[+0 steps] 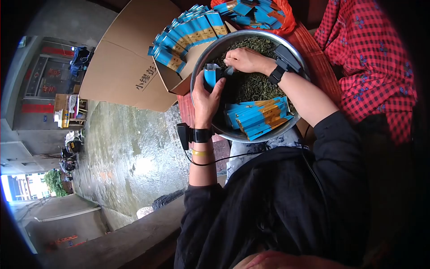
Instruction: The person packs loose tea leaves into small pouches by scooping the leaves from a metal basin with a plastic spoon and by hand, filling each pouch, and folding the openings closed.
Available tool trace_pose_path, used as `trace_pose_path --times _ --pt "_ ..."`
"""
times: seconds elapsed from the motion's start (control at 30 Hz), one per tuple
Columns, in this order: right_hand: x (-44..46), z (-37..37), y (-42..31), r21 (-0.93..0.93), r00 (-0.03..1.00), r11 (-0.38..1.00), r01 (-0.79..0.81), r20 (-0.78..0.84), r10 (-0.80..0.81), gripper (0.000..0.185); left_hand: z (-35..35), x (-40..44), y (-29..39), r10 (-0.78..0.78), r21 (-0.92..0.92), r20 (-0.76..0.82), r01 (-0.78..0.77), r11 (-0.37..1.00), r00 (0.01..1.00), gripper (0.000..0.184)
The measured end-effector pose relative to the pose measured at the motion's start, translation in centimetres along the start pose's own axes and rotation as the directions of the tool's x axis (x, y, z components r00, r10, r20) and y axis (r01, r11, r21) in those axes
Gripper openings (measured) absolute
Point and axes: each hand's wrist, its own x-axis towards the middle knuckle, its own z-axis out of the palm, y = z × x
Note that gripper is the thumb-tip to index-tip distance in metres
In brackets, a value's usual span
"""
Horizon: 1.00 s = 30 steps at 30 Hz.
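We clamp blue packet in left hand, near right hand, grip unclear; open end, long axis point forward.

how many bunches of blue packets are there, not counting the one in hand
3: one bunch in the metal bowl, one in the cardboard box and one in the red bag. Others may be hidden underneath.

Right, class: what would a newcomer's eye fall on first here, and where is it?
Probably the bright blue packets, crowded in the cardboard box at the top and stacked in the metal bowl, beside dark leaves. Next, the red checked cloth at the upper right. Then the left hand, holding one blue packet at the bowl's edge.
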Motion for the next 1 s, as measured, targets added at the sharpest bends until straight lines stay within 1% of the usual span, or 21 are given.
trace_pose_path --times 0.03,0.1,0.17,0.2,0.23,0.3,0.37,0.43,0.47,0.53,0.57,0.6,0.63,0.67,0.7,0.77,0.8,0.87,0.9,0.97,1.0 --pt "0.0 -0.1 0.0 0.036 0.998 0.998 -0.042 0.048 0.040 0.032 0.0 0.0 0.0 -0.001 0.000 0.003 0.001 1.000 1.000 0.054" --pt "0.4 0.6 0.6 0.053 0.999 0.998 -0.027 0.028 0.025 0.034 0.0 0.1 -0.2 -0.041 -0.018 0.023 0.042 0.999 0.999 0.054" --pt "0.6 0.8 0.9 0.303 0.995 0.948 -0.101 0.019 0.099 0.034 0.2 0.1 -0.6 -0.040 -0.025 0.026 0.041 0.999 0.999 0.054" --pt "0.8 0.5 0.6 0.389 0.981 0.903 -0.184 0.023 0.191 0.033 0.2 0.1 -0.6 -0.041 -0.031 0.021 0.042 0.999 0.999 0.054" --pt "1.2 0.3 0.6 0.392 0.981 0.904 -0.172 -0.017 0.194 0.032 0.1 0.1 -0.5 -0.043 -0.029 0.019 0.044 0.999 0.999 0.054" --pt "1.2 -1.0 0.2 0.350 0.972 0.929 -0.118 -0.151 0.181 0.032 0.1 0.0 -0.2 -0.011 -0.018 0.002 0.011 1.000 1.000 0.055" --pt "0.8 -2.2 -0.5 0.365 0.943 0.927 -0.089 -0.268 0.196 0.032 0.0 0.0 0.0 -0.035 -0.013 0.009 0.035 0.999 0.999 0.055" --pt "0.6 -2.9 -0.9 0.314 0.895 0.940 0.133 -0.446 0.022 0.033 0.0 0.0 0.2 -0.056 -0.009 0.015 0.057 0.998 0.998 0.056" --pt "0.5 -3.1 -1.1 0.315 0.896 0.939 0.136 -0.443 0.019 0.033 0.0 0.0 0.2 -0.049 0.004 0.017 0.049 0.999 0.999 0.057" --pt "-0.3 -3.2 -3.1 0.261 0.874 0.942 0.213 -0.482 -0.064 0.031 0.0 0.0 0.4 -0.044 0.019 0.013 0.044 0.999 0.999 0.057" --pt "-0.4 -2.8 -3.4 0.263 0.875 0.940 0.216 -0.479 -0.067 0.031 0.0 0.0 0.5 -0.045 0.028 0.013 0.045 0.999 0.999 0.058" --pt "-0.5 -2.3 -3.8 0.077 0.856 0.966 0.246 -0.484 -0.180 0.028 0.0 0.0 0.6 -0.047 0.037 0.015 0.046 0.998 0.999 0.058" --pt "-0.7 -1.8 -4.1 -0.112 0.835 0.956 0.270 -0.468 -0.290 0.025 -0.1 0.0 0.6 -0.049 0.039 0.013 0.049 0.998 0.999 0.058" --pt "-1.1 -1.5 -4.4 -0.178 0.794 0.915 0.363 -0.455 -0.404 0.020 0.0 0.1 0.5 -0.038 0.031 0.020 0.038 0.999 0.999 0.059" --pt "-1.2 -1.2 -4.8 -0.195 0.765 0.874 0.445 -0.425 -0.484 0.017 0.0 0.1 0.4 -0.028 0.023 0.030 0.027 0.999 0.999 0.060" --pt "-1.2 -0.9 -5.3 -0.255 0.694 0.800 0.544 -0.399 -0.599 0.022 0.2 0.3 -0.8 -0.022 0.000 0.030 0.022 1.000 0.999 0.060" --pt "-1.4 -1.1 -5.3 -0.254 0.696 0.801 0.541 -0.399 -0.597 0.022 0.2 0.4 -0.9 -0.011 -0.022 0.027 0.012 1.000 1.000 0.060" --pt "-1.5 -1.7 -5.6 -0.351 0.633 0.745 0.568 -0.393 -0.667 0.016 0.2 0.2 -0.6 -0.018 -0.014 0.029 0.018 1.000 0.999 0.059" --pt "-1.3 -1.9 -5.3 -0.354 0.632 0.743 0.567 -0.392 -0.669 0.016 0.1 0.3 -0.4 -0.023 -0.004 0.028 0.024 1.000 0.999 0.059" --pt "-0.8 -2.4 -4.2 -0.336 0.684 0.848 0.411 -0.501 -0.530 0.018 0.2 0.3 -0.6 -0.035 -0.007 0.023 0.035 0.999 0.999 0.058" --pt "-0.5 -2.8 -3.6 -0.373 0.674 0.852 0.367 -0.525 -0.520 0.019 0.2 0.3 -0.5 -0.049 -0.007 0.021 0.049 0.999 0.999 0.056"
